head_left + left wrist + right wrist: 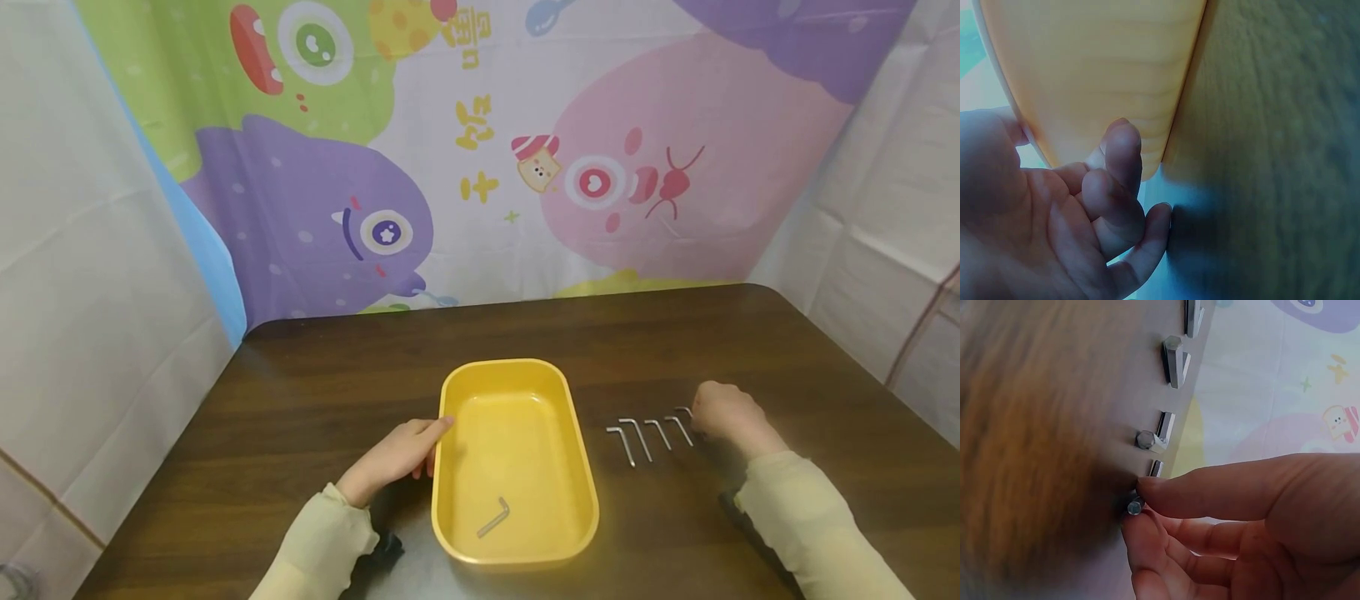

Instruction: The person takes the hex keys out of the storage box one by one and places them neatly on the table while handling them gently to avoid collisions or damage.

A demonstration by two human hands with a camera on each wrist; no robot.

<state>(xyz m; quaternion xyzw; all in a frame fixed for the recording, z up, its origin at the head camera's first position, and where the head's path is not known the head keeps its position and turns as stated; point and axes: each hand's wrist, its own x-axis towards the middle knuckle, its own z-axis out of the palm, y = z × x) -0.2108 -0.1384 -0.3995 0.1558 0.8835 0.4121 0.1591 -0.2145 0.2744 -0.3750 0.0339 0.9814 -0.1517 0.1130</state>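
Note:
My left hand (pixel 401 450) grips the left side of a yellow plastic tray (pixel 516 554), thumb over the rim and bent fingers along the outer wall. In the left wrist view, the tray's wall (pixel 1104 62) rises beside the fingers (pixel 1124 150). One hex key (pixel 493 518) lies inside the tray near its front. Right of the tray, my right hand (pixel 726 417) pinches the rightmost hex key (pixel 1135 505) of a row between thumb and index finger, close over the table. Several other L-shaped hex keys (pixel 624 446) lie to its left.
The dark wood-grain table (pixel 337 358) carries everything. A cartoon-printed cloth (pixel 480 250) hangs along its back edge. Pale cloth walls (pixel 105 208) stand at both sides.

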